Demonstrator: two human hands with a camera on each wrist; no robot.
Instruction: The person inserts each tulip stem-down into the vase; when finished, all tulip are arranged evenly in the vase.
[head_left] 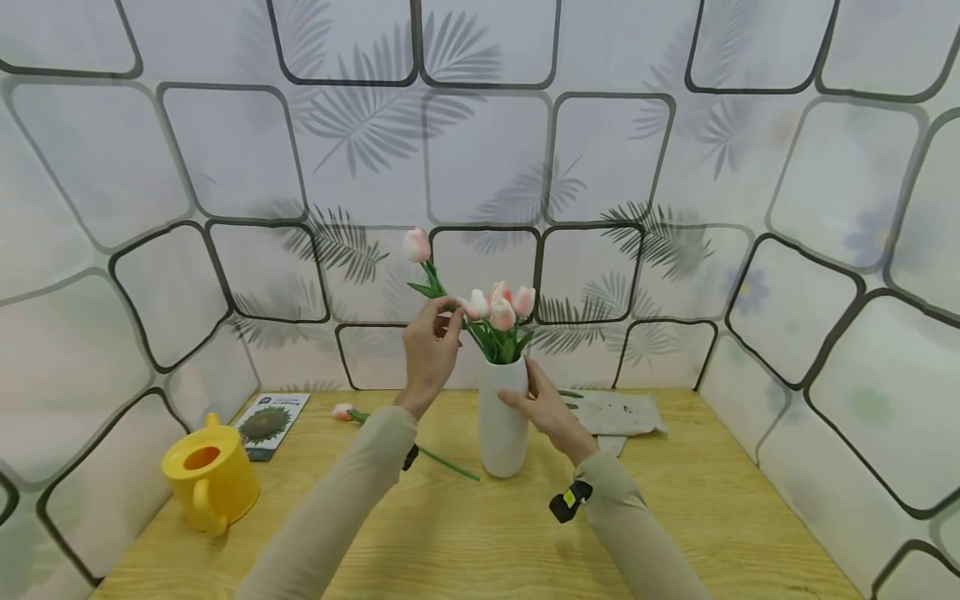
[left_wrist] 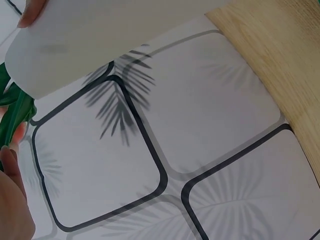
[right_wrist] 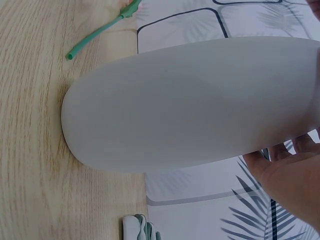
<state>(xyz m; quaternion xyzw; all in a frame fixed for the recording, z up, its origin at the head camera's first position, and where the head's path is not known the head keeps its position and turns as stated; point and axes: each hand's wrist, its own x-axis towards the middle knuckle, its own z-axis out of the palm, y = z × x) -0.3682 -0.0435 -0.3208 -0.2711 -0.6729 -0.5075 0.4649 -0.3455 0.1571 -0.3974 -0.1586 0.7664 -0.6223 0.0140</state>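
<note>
In the head view a tall white vase (head_left: 502,425) stands upright on the table, holding several pink-and-white tulips (head_left: 502,314) with green leaves. My right hand (head_left: 551,408) grips the vase's right side near the top. The right wrist view shows the vase (right_wrist: 185,105) up close, with the right hand (right_wrist: 295,180) against its upper part. Left of the bunch, my left hand (head_left: 432,350) pinches the stem of another tulip (head_left: 417,246), whose bloom leans up and left. Where that stem ends is hidden. At the left wrist view's edge, the left hand (left_wrist: 15,210) is partly visible beside green leaves (left_wrist: 17,112).
One loose tulip (head_left: 343,412) lies behind the left forearm, its stem reaching toward the vase's base. A yellow watering can (head_left: 217,487) stands at the left, beside a card with a sunflower-like picture (head_left: 272,423). Behind the right hand lies a flat grey cloth-like item (head_left: 630,414).
</note>
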